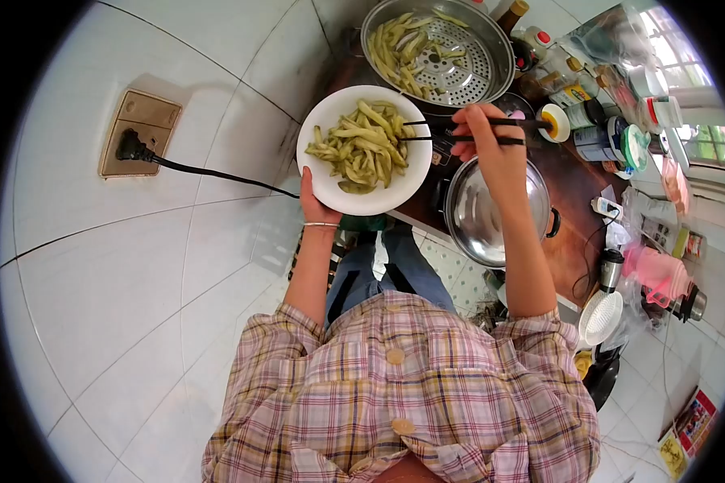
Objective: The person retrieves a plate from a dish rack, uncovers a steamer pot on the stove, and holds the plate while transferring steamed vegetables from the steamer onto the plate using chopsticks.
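Observation:
My left hand [317,201] grips the lower left rim of a white bowl [310,165], thumb over the edge. Pale green strips of cooked vegetable [362,145], perhaps eggplant, are heaped inside it. In my right hand [491,141] is a pair of black chopsticks [507,122], fingers closed round them. Their tips reach over the bowl's right side, at the edge of the heap. Just beyond the bowl stands a metal steamer [499,76] with a perforated base, where more of the green strips [395,48] lie, mostly on its left side.
A shiny metal lid or pan [483,213] lies below my right forearm. Right of it runs the dark countertop [572,217]. Bottles and jars [576,92] crowd the back right beside a small bowl of yellow stuff [553,122]. A plugged black cord [217,173] crosses the left wall.

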Demonstrator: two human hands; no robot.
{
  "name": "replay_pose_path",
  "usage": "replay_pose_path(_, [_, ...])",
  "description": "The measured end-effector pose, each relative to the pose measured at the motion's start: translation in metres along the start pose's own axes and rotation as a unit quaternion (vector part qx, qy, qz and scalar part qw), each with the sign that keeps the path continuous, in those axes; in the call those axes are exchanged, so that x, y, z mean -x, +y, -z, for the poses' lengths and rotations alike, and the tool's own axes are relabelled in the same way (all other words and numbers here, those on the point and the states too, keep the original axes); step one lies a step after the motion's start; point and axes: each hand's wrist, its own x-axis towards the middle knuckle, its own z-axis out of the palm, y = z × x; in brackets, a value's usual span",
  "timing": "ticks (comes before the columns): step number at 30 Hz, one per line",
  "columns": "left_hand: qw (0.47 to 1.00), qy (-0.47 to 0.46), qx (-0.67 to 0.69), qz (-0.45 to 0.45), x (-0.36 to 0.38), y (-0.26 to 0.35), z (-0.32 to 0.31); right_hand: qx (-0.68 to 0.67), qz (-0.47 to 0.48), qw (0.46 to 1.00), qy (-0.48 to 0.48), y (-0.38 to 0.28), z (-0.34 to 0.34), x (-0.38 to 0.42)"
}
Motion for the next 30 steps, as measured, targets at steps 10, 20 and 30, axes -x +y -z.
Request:
replay_pose_path(10, [1.0, 0.003, -0.005, 0.007, 0.004, -0.002, 0.006, 0.056, 0.105, 0.99, -0.076, 0.044, -0.034, 0.022])
replay_pose_path(20, [1.0, 0.024, -0.02, -0.001, 0.002, 0.001, 0.007, -0.024, 0.14, 0.99, 0.025, 0.057, 0.042, -0.167])
replay_pose_path(30, [0.999, 0.018, -0.007, -0.025, -0.001, 0.001, 0.01, -0.091, 0.067, 0.993, 0.035, 0.118, 0.018, -0.236])
